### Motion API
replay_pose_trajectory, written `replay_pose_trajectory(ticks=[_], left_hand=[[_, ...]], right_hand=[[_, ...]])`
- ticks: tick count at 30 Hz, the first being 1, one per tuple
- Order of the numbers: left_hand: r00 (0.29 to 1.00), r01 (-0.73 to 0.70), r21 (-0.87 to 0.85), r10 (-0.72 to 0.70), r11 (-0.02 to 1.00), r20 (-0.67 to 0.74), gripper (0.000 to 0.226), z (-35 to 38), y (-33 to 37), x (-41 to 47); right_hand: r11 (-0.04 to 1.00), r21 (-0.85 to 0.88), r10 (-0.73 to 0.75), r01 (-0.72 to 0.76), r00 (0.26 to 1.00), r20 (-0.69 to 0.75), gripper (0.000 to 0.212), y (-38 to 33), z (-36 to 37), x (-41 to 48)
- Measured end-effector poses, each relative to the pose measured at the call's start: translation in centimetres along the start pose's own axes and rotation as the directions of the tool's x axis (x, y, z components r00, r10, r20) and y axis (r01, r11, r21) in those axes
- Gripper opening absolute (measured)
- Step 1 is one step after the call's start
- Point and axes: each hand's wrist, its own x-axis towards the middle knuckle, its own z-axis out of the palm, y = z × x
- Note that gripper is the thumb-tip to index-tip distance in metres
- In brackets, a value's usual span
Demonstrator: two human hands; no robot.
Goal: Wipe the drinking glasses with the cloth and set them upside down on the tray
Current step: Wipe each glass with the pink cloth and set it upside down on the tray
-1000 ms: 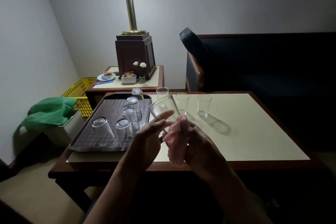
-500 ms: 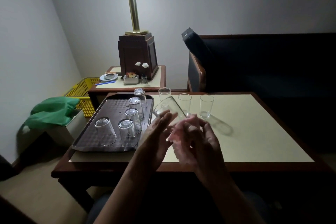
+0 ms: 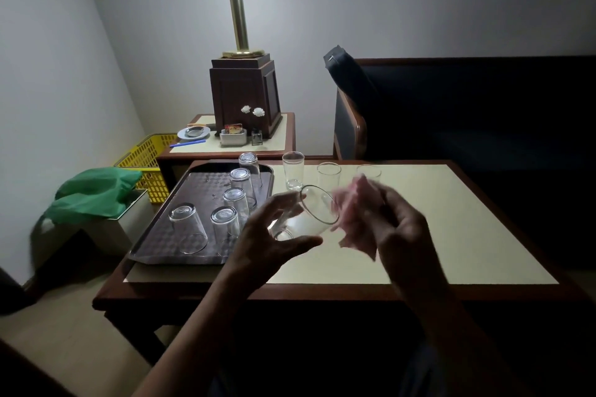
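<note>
Fingers of the left hand (image 3: 274,235) curl around a tilted glass (image 3: 306,216) at frame centre. Beside its rim, the right hand (image 3: 396,222) pinches what seems a blurred pink cloth (image 3: 358,219).

We see clear, smooth glass in the held drinking glass (image 3: 304,219), which catches glints of light. The pink cloth (image 3: 356,222) looks soft and matt, though blurred. The dark tray (image 3: 193,190) has a dimpled, faintly shiny surface. The table (image 3: 451,219) has a matt cream top inside a polished wood rim. The lamp pole (image 3: 237,10) is glossy brass, and the basket (image 3: 145,155) is yellow plastic lattice.
</note>
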Motion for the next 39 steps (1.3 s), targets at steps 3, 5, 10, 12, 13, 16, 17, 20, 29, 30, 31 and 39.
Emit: replay_pose_trajectory(ticks=[3,5,10,12,13,16,17,20,29,30,31,39], left_hand=[[0.989,0.088,-0.082,-0.076,0.993,0.13,0.06,-1.0,0.7,0.0],[0.964,0.117,-0.126,-0.082,0.985,0.253,0.059,-1.7,1.3,0.3],[0.809,0.27,-0.183,-0.12,0.945,0.575,0.071,-3.0,3.7,0.5],[0.856,0.199,-0.098,-0.124,0.975,0.502,0.078,-2.9,4.5,0.9],[0.911,0.11,0.013,-0.106,0.994,0.398,0.084,-2.7,4.4,1.0],[0.975,-0.221,0.415,0.196,0.883,0.102,0.093,-1.3,3.7,0.7],[0.947,-0.307,0.484,0.314,0.819,0.07,0.092,-0.8,3.7,0.5],[0.932,-0.326,0.513,0.362,0.794,0.03,0.097,-0.7,3.5,0.1],[0.827,0.562,-0.505,-0.448,0.655,0.34,0.043,-2.7,5.0,1.3],[0.853,0.521,-0.488,-0.423,0.7,0.306,0.036,-2.7,5.0,1.2],[0.891,0.452,-0.453,-0.362,0.769,0.274,0.032,-2.6,5.1,1.1],[0.941,-0.313,0.365,0.233,0.877,0.246,0.074,-2.3,3.5,0.9]], right_hand=[[0.871,-0.396,-0.1,0.29,0.895,0.435,0.038,-3.0,-0.8,1.6],[0.594,-0.515,-0.29,0.618,0.761,0.58,0.037,-3.8,-0.8,2.8],[0.298,-0.371,-0.374,0.88,0.465,0.802,0.031,-4.7,0.0,5.3],[0.316,-0.355,-0.393,0.88,0.462,0.795,0.023,-4.0,0.2,6.0],[0.349,-0.392,-0.415,0.851,0.515,0.75,0.02,-3.4,0.1,6.3],[0.72,-0.503,-0.239,0.479,0.851,0.468,0.018,-1.5,-0.9,6.2],[0.858,-0.43,-0.093,0.283,0.907,0.411,0.02,-1.0,-1.2,5.9],[0.958,-0.257,-0.022,0.129,0.924,0.381,0.02,-1.0,-1.7,4.9],[0.79,-0.407,-0.335,0.459,0.879,0.34,0.026,-0.6,-2.5,6.0],[0.85,-0.36,-0.266,0.383,0.904,0.334,0.027,-0.7,-2.5,5.8],[0.911,-0.318,-0.153,0.263,0.931,0.33,0.029,-0.9,-2.5,5.5],[0.962,-0.256,0.181,-0.097,0.926,0.331,0.033,-2.4,-2.9,5.5]])
